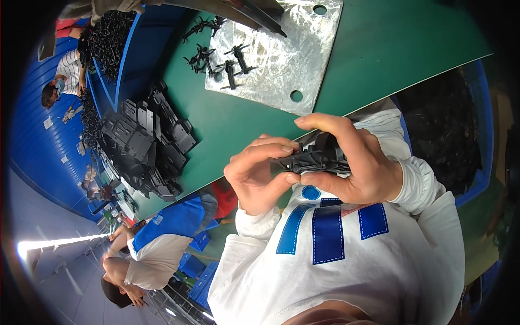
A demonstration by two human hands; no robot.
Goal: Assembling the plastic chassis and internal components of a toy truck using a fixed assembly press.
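Note:
A black plastic part (315,160) with several small arms and ridges is held in front of my chest, close to the table's near edge. My left hand (259,172) pinches its left end between thumb and fingers. Around its right end my right hand (355,162) is closed, the thumb along the lower side and the index finger arched above. The fingers hide much of the part, so its exact kind cannot be made out. Beyond my hands lies a scratched metal plate (271,59), with small black branched parts (229,73) on and beside it.
On the green table (216,127), a heap of flat black plastic trays (143,141) lies left. Behind it stand blue bins (132,59) of small black parts. A dark pointed tool (262,19) hangs over the plate. A blue crate (479,135) stands right. Other people (162,254) sit left.

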